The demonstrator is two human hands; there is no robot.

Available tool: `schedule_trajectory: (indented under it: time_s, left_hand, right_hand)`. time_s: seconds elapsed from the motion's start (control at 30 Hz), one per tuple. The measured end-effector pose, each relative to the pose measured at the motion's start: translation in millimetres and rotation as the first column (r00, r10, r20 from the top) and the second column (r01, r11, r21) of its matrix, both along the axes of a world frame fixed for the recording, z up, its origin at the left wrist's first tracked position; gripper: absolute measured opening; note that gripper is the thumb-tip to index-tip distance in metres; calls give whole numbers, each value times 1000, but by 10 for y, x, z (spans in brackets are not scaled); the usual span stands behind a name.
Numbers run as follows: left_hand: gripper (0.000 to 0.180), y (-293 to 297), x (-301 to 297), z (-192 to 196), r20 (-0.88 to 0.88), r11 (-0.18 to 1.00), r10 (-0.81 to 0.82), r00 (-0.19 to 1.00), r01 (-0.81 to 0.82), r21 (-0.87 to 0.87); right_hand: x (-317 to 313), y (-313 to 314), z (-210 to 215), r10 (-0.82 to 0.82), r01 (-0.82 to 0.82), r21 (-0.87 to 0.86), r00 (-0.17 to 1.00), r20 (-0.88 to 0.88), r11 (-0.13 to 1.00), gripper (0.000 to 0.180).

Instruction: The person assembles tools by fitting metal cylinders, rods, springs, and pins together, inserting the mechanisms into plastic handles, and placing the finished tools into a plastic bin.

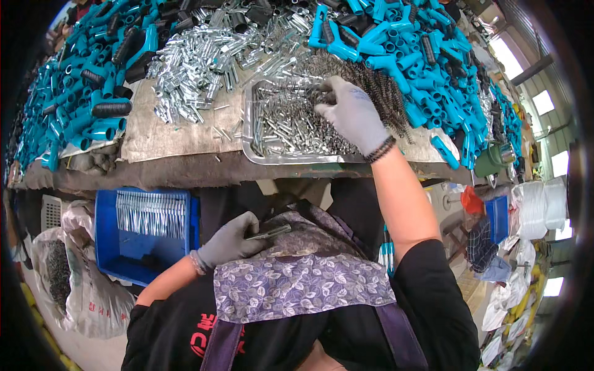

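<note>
My left hand (234,240), in a grey glove, is closed round a narrow metal channel piece (273,232) low over my lap. One end of the piece sticks out past the fingers toward the right. My right hand (354,114), gloved too, reaches over the metal tray (249,127) on the bench. Its thumb and fingers are curled together among small parts; whatever they pinch is too small or hidden to name. Short metal pins (281,133) and small springs fill the tray. Long dark coil springs (387,93) are heaped just beyond and right of this hand.
Shiny metal channel pieces (198,65) are piled behind the tray. Blue-green plastic handles with black grips (80,117) lie at left, and more handles (414,74) at right. A blue bin (142,247) with rows of metal parts stands below the bench, beside a white sack (80,290).
</note>
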State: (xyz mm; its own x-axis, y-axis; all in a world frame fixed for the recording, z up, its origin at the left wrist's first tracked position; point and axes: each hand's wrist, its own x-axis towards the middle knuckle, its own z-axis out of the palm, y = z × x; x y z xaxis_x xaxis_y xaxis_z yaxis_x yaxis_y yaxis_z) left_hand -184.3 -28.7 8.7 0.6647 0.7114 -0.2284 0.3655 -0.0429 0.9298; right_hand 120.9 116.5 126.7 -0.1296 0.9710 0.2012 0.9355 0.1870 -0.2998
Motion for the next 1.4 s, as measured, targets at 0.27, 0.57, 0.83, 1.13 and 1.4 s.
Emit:
schedule_trajectory:
  time_s: [0.27,0.57,0.83,1.13,1.4]
  left_hand:
    - [16,186,51,201,271,870,294,917,-140,-473]
    - [10,293,-60,543,458,775,533,711,-193,-602]
    - [10,222,10,496,424,819,490,762,-237,-522]
    - [12,231,32,533,412,775,506,758,-190,-602]
    - [17,205,35,651,396,859,319,861,-86,-505]
  right_hand:
    - [356,-42,-84,52,-38,36,664,-746,999,26]
    - [289,-269,-82,-174,7,-194,475,-862,981,24]
    - [294,-114,-36,-179,4,-226,622,-762,974,29]
    - [433,93,-147,-66,132,194,947,-314,972,28]
    - [301,-41,-167,7,19,168,988,-152,986,31]
